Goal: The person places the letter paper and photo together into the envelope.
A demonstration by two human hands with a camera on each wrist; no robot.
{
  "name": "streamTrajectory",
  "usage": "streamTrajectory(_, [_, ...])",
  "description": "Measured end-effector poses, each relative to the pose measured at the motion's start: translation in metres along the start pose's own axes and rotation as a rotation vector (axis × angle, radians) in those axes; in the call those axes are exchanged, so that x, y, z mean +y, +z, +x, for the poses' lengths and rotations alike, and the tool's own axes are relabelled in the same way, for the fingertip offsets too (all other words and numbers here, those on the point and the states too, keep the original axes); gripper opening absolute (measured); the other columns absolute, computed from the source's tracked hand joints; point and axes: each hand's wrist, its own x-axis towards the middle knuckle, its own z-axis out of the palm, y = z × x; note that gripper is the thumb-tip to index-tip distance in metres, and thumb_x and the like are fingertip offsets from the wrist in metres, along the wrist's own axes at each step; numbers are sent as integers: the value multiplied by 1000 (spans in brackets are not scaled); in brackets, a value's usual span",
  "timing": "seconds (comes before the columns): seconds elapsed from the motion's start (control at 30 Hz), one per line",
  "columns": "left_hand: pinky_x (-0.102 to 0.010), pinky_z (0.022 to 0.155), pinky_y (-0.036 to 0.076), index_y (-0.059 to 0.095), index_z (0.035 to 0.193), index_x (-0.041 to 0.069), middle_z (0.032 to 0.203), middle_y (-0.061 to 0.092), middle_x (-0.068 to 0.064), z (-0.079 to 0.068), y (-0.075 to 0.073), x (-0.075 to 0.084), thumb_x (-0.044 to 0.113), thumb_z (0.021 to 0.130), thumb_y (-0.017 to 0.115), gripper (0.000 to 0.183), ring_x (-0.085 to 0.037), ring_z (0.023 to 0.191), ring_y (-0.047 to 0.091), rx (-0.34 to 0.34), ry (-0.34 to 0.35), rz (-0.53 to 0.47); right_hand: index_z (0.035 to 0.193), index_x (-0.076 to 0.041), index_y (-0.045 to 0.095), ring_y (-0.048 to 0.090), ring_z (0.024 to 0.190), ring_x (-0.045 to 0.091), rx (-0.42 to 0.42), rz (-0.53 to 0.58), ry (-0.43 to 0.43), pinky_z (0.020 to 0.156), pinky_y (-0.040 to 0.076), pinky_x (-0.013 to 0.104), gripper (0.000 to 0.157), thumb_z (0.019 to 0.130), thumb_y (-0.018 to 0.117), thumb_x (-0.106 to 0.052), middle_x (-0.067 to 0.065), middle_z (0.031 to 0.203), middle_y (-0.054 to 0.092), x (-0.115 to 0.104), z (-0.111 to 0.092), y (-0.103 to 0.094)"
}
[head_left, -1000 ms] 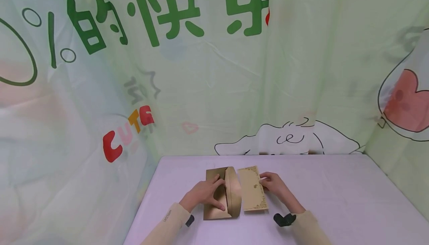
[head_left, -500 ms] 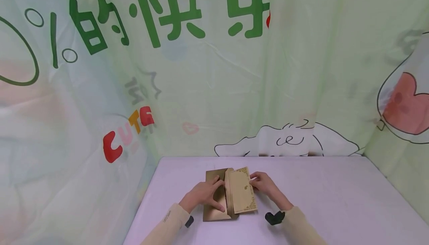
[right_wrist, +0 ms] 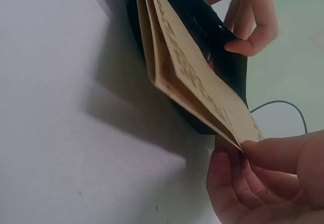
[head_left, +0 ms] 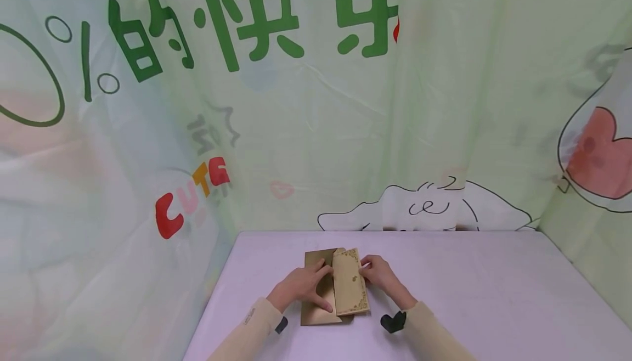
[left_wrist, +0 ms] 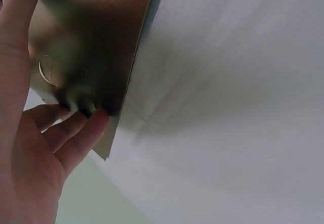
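A shiny gold-brown envelope (head_left: 316, 314) lies on the table, its flap side turned to the right. Spread over it, my left hand (head_left: 298, 285) presses on the envelope with fingers and thumb apart. My right hand (head_left: 382, 276) pinches the right edge of a folded tan card (head_left: 349, 284) with an ornate printed border. That card overlaps the envelope's flap, hiding most of it. In the right wrist view the card (right_wrist: 202, 90) is tilted, its layers slightly parted, beside the envelope's dark inside (right_wrist: 200, 21). The left wrist view shows fingertips (left_wrist: 93, 128) against the envelope's far end.
A pale lilac cloth covers the table (head_left: 469, 289). Behind and to the left hangs a printed curtain (head_left: 316, 130) with green characters and drawings. A black band (head_left: 393, 322) is on the right wrist.
My right hand has moved left with the card, from beside the envelope to over its flap. The left hand has stayed in place on the envelope.
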Motion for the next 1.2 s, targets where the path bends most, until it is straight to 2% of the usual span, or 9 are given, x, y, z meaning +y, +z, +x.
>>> streamTrajectory(0.6, [-42,95,55,40,145,37,162,37,-12,0,-12,8,88,62,66,100,-29,122,63,-48,-49,38,102,7,66,60,59,15,10,27,8,56,51,28,14,89,67,-1,9,75,67,-2,0,1])
streamTrajectory(0.83, [-41,95,55,40,144,38,161,37,-13,1,-13,9,86,64,67,97,-28,119,64,-58,-40,46,99,8,65,62,59,16,16,74,-1,55,51,27,13,89,68,0,10,73,68,-6,0,12])
streamTrajectory(1.2, [-40,92,56,40,144,37,160,38,-13,-2,-14,13,84,64,68,97,-26,116,65,-52,-40,66,97,10,67,61,58,14,-14,70,-47,54,53,26,8,92,63,4,11,74,67,-15,3,35])
